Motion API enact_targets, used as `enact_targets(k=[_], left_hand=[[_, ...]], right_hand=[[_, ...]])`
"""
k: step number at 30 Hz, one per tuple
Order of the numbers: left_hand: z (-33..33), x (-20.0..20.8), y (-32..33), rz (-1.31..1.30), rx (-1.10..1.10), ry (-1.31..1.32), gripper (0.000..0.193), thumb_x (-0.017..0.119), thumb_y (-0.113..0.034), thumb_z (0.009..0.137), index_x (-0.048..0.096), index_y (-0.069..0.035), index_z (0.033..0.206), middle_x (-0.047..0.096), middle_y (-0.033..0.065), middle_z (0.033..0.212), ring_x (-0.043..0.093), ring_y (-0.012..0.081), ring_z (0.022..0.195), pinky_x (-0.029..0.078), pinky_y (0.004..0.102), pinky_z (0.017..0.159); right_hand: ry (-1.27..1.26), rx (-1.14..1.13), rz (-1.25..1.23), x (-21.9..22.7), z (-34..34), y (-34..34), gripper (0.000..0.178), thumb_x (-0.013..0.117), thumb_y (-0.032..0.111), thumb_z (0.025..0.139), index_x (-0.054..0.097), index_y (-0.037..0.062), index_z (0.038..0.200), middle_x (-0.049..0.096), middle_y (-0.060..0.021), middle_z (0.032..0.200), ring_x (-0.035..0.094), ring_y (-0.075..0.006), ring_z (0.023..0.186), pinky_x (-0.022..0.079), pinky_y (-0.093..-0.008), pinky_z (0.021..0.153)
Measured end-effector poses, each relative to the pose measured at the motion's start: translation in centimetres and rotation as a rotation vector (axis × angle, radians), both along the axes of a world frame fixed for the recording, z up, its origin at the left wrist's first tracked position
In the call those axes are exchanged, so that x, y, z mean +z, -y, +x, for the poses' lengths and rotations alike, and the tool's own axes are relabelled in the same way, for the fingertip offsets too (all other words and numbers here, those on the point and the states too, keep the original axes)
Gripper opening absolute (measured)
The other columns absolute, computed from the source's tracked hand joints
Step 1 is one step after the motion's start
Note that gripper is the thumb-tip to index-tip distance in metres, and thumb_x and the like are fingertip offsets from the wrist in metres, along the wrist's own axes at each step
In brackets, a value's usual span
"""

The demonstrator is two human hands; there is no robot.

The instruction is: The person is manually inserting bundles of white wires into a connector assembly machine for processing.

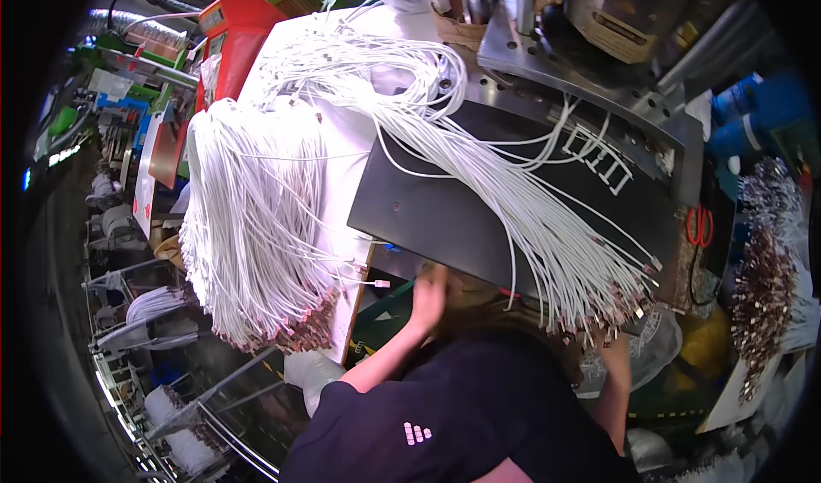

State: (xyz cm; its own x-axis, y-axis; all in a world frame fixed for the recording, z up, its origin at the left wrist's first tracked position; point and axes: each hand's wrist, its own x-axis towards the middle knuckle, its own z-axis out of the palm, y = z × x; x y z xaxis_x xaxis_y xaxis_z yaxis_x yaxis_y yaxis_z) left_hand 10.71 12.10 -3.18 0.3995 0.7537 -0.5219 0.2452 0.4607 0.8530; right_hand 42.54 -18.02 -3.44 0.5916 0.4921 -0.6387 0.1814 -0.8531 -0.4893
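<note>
A long bundle of white cables (505, 188) runs across a black tabletop (428, 201), and its connector ends hang over the near right edge. My right hand (613, 349) is beneath these ends, close to or touching them. The hanging connectors partly cover its fingers, so a grip cannot be made out. At the near edge of the tabletop is my left hand (432, 295), apart from the bundle. Its fingers are hidden at the edge. Small white clip-like parts (609, 168) stand in a row at the back right of the tabletop, with a few cables passing by them.
A thick heap of white cables (256, 201) drapes off a white table (342, 214) on the left. Behind the tabletop stands a metal press (616, 21). Red-handled scissors (699, 226) are at the right edge. A clear plastic bag (658, 346) lies below.
</note>
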Motion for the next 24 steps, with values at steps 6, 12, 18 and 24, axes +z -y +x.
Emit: enact_targets(k=[6, 12, 18, 24], left_hand=[[2.5, 18.1, -4.5, 1.096, -0.353, 0.407, 0.012, 0.073, -0.01, 0.08, 0.069, -0.004, 0.089, 0.068, 0.007, 0.084, 0.064, 0.0242, 0.069, 0.049, 0.0327, 0.059], [3.7, 31.2, -6.6, 1.58, -0.004, 1.007, 0.05, 0.068, -0.05, 0.089, 0.057, -0.012, 0.12, 0.061, 0.0047, 0.109, 0.057, 0.0278, 0.099, 0.041, 0.0458, 0.082], [3.7, 28.5, -9.4, 1.43, -0.038, 1.135, 0.046, 0.067, -0.047, 0.089, 0.057, -0.012, 0.117, 0.06, 0.0045, 0.107, 0.057, 0.0274, 0.098, 0.042, 0.0449, 0.082], [-8.5, 28.4, -11.5, 1.42, -0.062, 1.199, 0.042, 0.066, -0.045, 0.09, 0.058, -0.011, 0.114, 0.06, 0.0043, 0.105, 0.057, 0.0269, 0.096, 0.043, 0.0439, 0.081]], right_hand=[[-0.312, -0.09, 0.466, 11.6, 9.1, 0.9, 0.048, 0.058, 0.046, 0.095, 0.069, 0.0, 0.087, 0.068, -0.0077, 0.072, 0.063, -0.0125, 0.064, 0.046, -0.0253, 0.054], [0.048, 0.137, 0.83, 18.3, 6.2, -18.0, 0.035, 0.061, 0.017, 0.097, 0.061, 0.0061, 0.131, 0.059, 0.0025, 0.077, 0.052, -0.0061, 0.067, 0.041, -0.02, 0.06], [0.666, 0.48, 0.869, 13.0, 9.4, -28.5, 0.031, 0.066, 0.023, 0.093, 0.064, 0.0051, 0.119, 0.061, -0.0049, 0.078, 0.058, -0.0116, 0.07, 0.048, -0.0284, 0.066], [0.394, -0.201, 0.916, 16.7, 8.2, -18.2, 0.018, 0.059, 0.02, 0.097, 0.065, 0.0036, 0.093, 0.059, -0.0029, 0.074, 0.057, -0.0131, 0.068, 0.045, -0.0285, 0.062]])
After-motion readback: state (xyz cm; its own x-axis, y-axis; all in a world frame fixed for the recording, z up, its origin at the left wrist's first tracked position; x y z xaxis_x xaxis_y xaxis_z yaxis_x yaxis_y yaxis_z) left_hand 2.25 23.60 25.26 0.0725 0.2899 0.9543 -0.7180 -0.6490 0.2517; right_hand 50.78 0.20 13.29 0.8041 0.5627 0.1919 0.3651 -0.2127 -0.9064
